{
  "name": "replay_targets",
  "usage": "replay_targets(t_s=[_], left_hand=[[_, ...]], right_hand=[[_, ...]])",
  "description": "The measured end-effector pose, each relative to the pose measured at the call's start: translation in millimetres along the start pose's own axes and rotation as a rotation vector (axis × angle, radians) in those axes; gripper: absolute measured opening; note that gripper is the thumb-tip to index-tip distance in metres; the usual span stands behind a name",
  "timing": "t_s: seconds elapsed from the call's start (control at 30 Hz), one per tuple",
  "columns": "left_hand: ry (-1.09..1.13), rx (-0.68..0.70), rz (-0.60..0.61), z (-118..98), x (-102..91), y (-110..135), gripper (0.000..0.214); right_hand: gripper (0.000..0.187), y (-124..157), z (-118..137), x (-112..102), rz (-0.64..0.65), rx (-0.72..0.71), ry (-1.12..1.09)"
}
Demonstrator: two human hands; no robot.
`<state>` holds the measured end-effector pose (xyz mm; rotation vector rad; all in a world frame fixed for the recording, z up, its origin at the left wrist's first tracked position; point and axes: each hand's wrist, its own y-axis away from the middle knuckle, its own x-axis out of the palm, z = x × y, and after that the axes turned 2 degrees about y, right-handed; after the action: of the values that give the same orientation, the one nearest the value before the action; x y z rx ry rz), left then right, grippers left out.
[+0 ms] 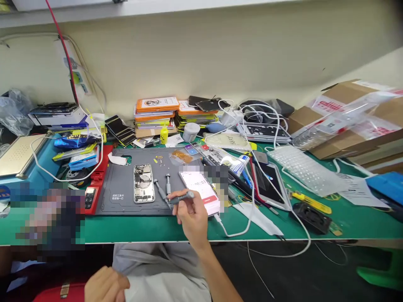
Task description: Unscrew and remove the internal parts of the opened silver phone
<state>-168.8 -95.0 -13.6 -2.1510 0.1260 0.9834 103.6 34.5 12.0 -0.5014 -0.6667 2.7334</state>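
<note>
My right hand [191, 218] is closed around a grey screwdriver [184, 196] above the front edge of the dark work mat [122, 178]. Two more screwdrivers, one upright in the view [168, 183] and one slanting [160, 188], lie on the mat just beyond that hand. To their left rests an opened phone [144, 184] with its inner parts showing. A lit phone [201, 188] with a timer on its screen lies right of my right hand, a white cable plugged into it. Down by my lap, my left hand [107, 285] is curled, with no object showing in it.
Small parts [160, 160] lie at the mat's back. A red holder [94, 186] borders its left side; left of it, an area is pixelated. Stacked orange boxes [157, 104] stand behind. White cables [252, 216], a yellow cutter [311, 202] and cardboard boxes [355, 113] are on the right.
</note>
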Motion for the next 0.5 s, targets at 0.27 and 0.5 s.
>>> replay_targets(t_s=[0.27, 0.5], left_hand=[[-0.541, -0.403, 0.128, 7.6, 42.0, -144.7, 0.078], [-0.670, -0.505, 0.217, 0.2, 77.6, -163.7, 0.096]], right_hand=[[0.034, 21.5, -1.6, -6.2, 0.050, -0.260, -0.084], [0.037, 18.0, 6.0, -13.2, 0.056, -0.162, -0.063]])
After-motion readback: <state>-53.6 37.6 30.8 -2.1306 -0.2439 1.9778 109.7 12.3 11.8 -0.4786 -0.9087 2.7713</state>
